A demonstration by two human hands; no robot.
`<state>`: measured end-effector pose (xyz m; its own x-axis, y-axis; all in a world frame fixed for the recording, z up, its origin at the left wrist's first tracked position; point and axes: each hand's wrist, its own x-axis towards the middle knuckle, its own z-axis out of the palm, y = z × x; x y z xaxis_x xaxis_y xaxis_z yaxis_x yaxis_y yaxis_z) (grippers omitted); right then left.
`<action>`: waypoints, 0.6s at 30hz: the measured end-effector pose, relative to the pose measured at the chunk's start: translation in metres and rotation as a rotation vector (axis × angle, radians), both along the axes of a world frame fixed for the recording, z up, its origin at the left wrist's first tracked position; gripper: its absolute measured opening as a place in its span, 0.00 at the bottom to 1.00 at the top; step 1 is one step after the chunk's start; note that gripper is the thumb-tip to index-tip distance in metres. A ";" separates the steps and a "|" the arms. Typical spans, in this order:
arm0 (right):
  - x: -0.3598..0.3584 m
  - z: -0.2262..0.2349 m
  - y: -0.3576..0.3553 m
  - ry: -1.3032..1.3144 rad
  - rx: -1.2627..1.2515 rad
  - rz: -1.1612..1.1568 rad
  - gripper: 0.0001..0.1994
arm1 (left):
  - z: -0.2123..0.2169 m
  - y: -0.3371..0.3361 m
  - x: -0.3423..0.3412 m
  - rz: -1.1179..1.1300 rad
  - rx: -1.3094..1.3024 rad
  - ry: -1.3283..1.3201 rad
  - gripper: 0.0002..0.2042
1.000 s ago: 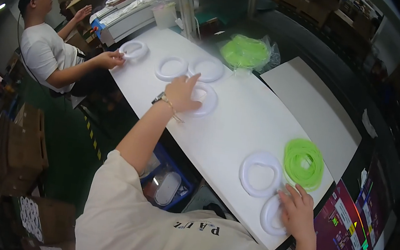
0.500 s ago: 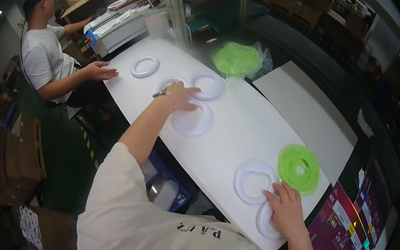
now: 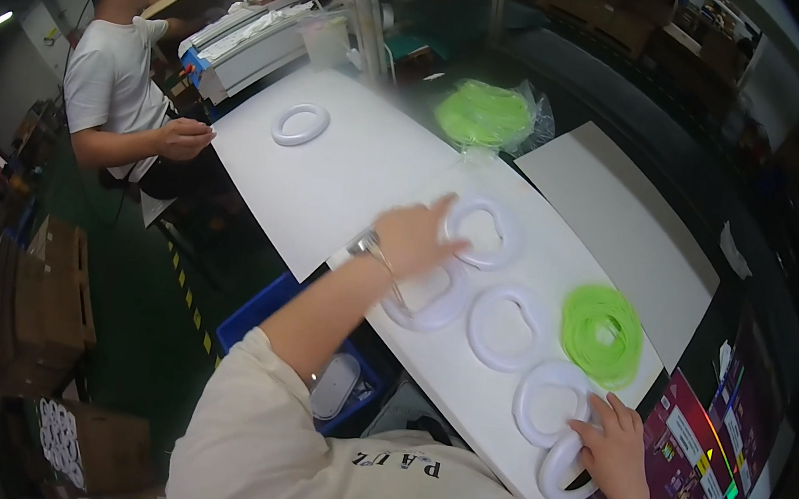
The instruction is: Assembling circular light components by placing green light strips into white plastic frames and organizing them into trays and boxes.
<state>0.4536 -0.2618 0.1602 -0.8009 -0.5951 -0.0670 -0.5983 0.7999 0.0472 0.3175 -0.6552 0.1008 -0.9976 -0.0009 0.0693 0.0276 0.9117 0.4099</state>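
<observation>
My left hand point(image 3: 418, 240) reaches over the white table with fingers spread and slightly blurred. Its fingertips touch a far white plastic ring point(image 3: 509, 246), and the hand partly covers a nearer ring point(image 3: 456, 304). Another white ring point(image 3: 477, 327) lies just right of these. At the table's near right end, my right hand point(image 3: 618, 448) rests with fingers apart where two more rings meet, an upper ring point(image 3: 523, 403) and a lower ring point(image 3: 553, 474). Beside them is a flat coil of bright green material point(image 3: 580, 319). One lone ring point(image 3: 283, 130) lies at the far left.
A co-worker point(image 3: 119, 76) sits at the table's far left end, by a machine point(image 3: 250, 43). Bagged green material point(image 3: 483, 114) lies beyond the far edge. A blue bin point(image 3: 255, 311) stands below the near edge, and printed cartons point(image 3: 686, 449) are at the right.
My left hand has swept right and nearer, and three rings have moved with it toward the right end. The right-hand rings shifted slightly. The co-worker's near hand has drawn back from the table.
</observation>
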 end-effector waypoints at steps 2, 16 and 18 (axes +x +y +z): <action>0.006 -0.002 0.001 -0.029 -0.014 -0.058 0.23 | -0.013 -0.054 -0.035 0.151 0.057 0.043 0.29; 0.030 -0.013 0.036 0.116 -0.151 -0.355 0.18 | -0.086 -0.203 -0.050 0.444 -0.252 -0.010 0.25; 0.033 -0.002 0.031 0.178 -0.198 -0.445 0.18 | -0.088 -0.181 -0.039 0.269 -0.264 0.081 0.22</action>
<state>0.4862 -0.2312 0.1585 -0.9681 -0.1818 0.1724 -0.1946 0.9790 -0.0604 0.2785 -0.8360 0.0129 -0.9555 -0.2334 0.1803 -0.2043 0.9646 0.1665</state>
